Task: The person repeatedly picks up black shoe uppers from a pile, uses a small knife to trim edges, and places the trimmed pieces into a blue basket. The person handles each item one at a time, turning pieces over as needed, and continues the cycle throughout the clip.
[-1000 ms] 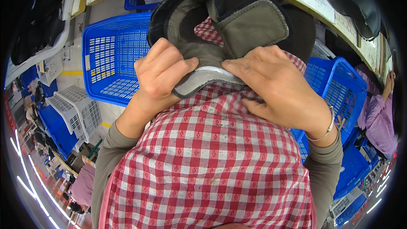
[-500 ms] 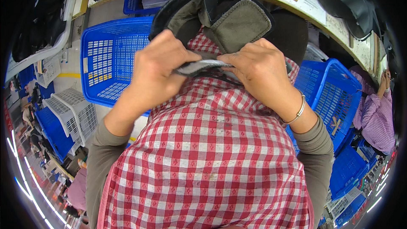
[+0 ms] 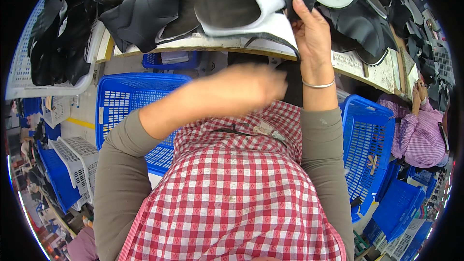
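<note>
My right hand (image 3: 314, 36) is raised at the bench edge, thumb up, its fingers closed at the side of a black piece with white lining (image 3: 273, 7) that looks like a shoe upper. This piece is blurred, and a thin dark strip hangs from it beside my fingers. Below the bench, my left hand (image 3: 253, 84) crosses in front of my lap, smeared by motion; its fingers cannot be made out. Black leather-like pieces (image 3: 145, 12) lie heaped on the bench around the lined piece. A red-checked apron (image 3: 232, 188) covers my lap.
The white bench edge (image 3: 193, 46) runs across in front. Blue baskets stand at left (image 3: 123, 84) and right (image 3: 362, 135). A white bin (image 3: 79, 84) of black pieces is far left. Another person in a checked pink top (image 3: 420, 135) works at the right.
Both hands have left the lap, where they gripped a grey-lined black piece. The right hand moved up to the bench; the left swung toward the right. The view has shifted to show more bench.
</note>
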Demonstrator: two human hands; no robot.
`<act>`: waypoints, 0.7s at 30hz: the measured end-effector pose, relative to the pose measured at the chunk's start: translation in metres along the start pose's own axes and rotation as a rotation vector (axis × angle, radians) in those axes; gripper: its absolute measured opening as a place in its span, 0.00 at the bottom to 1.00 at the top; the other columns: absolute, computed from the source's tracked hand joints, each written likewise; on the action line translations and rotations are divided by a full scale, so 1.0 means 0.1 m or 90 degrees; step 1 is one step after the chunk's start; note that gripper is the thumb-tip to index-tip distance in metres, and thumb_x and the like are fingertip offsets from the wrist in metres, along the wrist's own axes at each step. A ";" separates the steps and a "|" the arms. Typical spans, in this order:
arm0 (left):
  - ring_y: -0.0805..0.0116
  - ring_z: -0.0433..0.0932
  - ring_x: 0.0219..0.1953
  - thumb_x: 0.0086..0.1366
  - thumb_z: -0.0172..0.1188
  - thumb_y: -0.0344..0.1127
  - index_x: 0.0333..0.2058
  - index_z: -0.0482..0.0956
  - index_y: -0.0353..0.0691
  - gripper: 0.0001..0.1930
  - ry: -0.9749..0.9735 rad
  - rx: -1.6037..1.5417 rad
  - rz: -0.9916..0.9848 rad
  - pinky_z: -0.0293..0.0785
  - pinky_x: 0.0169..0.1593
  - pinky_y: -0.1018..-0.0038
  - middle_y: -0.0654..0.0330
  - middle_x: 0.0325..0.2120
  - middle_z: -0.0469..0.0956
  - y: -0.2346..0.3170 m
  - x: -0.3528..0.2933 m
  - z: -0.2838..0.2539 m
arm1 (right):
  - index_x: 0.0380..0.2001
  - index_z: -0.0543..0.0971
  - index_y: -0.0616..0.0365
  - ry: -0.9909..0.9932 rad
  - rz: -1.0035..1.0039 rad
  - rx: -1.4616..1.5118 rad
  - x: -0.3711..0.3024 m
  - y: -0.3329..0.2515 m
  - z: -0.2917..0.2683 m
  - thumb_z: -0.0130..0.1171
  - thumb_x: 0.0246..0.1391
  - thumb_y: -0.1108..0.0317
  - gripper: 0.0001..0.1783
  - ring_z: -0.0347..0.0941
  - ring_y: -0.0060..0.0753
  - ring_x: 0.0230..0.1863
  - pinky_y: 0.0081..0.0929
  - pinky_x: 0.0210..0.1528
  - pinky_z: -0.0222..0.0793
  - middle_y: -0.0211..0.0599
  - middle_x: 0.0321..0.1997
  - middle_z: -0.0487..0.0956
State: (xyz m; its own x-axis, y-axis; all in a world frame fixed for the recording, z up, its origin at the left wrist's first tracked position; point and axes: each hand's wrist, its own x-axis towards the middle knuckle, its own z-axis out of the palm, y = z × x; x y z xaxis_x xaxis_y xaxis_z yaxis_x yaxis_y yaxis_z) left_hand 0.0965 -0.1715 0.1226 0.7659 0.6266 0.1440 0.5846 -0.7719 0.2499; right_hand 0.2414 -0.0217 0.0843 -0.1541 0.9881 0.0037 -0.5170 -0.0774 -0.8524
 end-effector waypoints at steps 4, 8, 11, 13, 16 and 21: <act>0.54 0.79 0.51 0.56 0.66 0.27 0.52 0.77 0.38 0.23 0.483 0.097 -0.025 0.79 0.52 0.64 0.56 0.50 0.78 -0.68 0.14 -0.34 | 0.41 0.83 0.59 -0.043 0.042 0.102 -0.03 0.15 -0.19 0.64 0.60 0.71 0.07 0.78 0.28 0.31 0.26 0.35 0.74 0.36 0.35 0.84; 0.57 0.78 0.51 0.56 0.64 0.28 0.52 0.78 0.40 0.22 0.258 0.127 0.071 0.80 0.50 0.66 0.60 0.50 0.76 -0.94 0.21 -0.18 | 0.50 0.81 0.59 -0.129 0.055 0.220 -0.06 0.11 -0.22 0.59 0.67 0.66 0.12 0.82 0.32 0.45 0.27 0.49 0.79 0.38 0.48 0.84; 0.62 0.76 0.54 0.54 0.62 0.29 0.46 0.85 0.42 0.18 0.091 0.316 -0.034 0.81 0.51 0.67 0.62 0.46 0.80 -0.89 0.20 -0.05 | 0.41 0.84 0.57 -0.006 0.120 0.151 -0.10 0.05 -0.18 0.64 0.64 0.65 0.07 0.77 0.25 0.33 0.21 0.33 0.71 0.35 0.37 0.85; 0.62 0.80 0.50 0.54 0.62 0.29 0.44 0.87 0.43 0.17 -0.005 0.408 -0.123 0.80 0.52 0.69 0.64 0.41 0.82 -0.74 0.18 -0.12 | 0.36 0.85 0.53 -0.007 0.092 0.114 -0.18 0.00 -0.15 0.68 0.61 0.66 0.05 0.74 0.20 0.28 0.17 0.30 0.66 0.28 0.31 0.83; 0.60 0.83 0.38 0.51 0.65 0.29 0.42 0.87 0.43 0.17 -0.004 0.126 -0.155 0.81 0.47 0.70 0.60 0.44 0.84 -0.23 0.14 -0.40 | 0.31 0.85 0.52 0.041 0.074 0.057 -0.28 -0.09 -0.08 0.72 0.58 0.65 0.06 0.71 0.15 0.25 0.13 0.27 0.62 0.23 0.27 0.82; 0.60 0.80 0.41 0.50 0.69 0.29 0.46 0.84 0.45 0.21 0.428 0.245 -0.092 0.79 0.40 0.68 0.60 0.41 0.81 -0.10 0.15 -0.55 | 0.38 0.86 0.57 -0.036 0.027 0.076 -0.44 -0.04 -0.01 0.70 0.60 0.64 0.08 0.78 0.18 0.34 0.17 0.38 0.73 0.28 0.35 0.85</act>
State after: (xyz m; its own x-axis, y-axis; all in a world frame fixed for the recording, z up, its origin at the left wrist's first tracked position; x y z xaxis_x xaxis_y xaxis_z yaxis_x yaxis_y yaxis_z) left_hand 0.0877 -0.1486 0.1755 0.4210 0.5591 0.7142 0.8114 -0.5841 -0.0210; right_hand 0.2507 -0.0646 0.0873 -0.2233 0.9747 0.0011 -0.6051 -0.1378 -0.7841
